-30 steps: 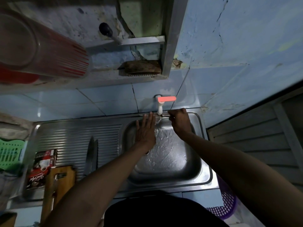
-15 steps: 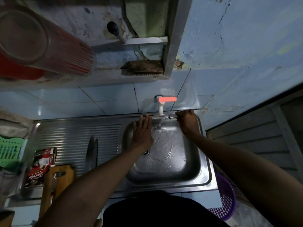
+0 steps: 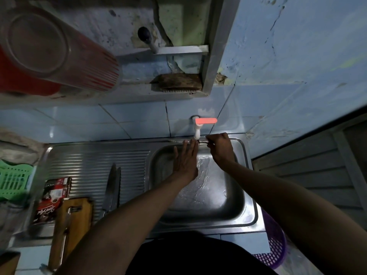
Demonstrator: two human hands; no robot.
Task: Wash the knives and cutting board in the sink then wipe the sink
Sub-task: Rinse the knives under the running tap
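My left hand point(image 3: 184, 163) lies flat with straight fingers over the back of the steel sink point(image 3: 249, 197), fingertips just under the white tap point(image 3: 198, 129) with its orange lever. My right hand point(image 3: 220, 149) pinches a thin metal blade, seemingly a knife point(image 3: 175, 141), held sideways along the sink's back rim below the spout. My left fingertips touch that blade. Two more knives point(image 3: 112, 187) lie side by side on the ribbed drainboard point(image 3: 89, 165). The wooden cutting board point(image 3: 76, 221) rests at the drainboard's front left with a metal utensil on it.
A red packet point(image 3: 52, 197) lies left of the cutting board and a green basket point(image 3: 14, 181) stands at the far left. A purple basket point(image 3: 273, 245) sits below the sink's right corner. A red-striped tumbler point(image 3: 55, 50) and a scrub brush point(image 3: 176, 82) occupy the ledge above.
My right hand slid right along the back rim, then came back toward the tap. My left hand stayed flat and crept slightly closer to the spout.
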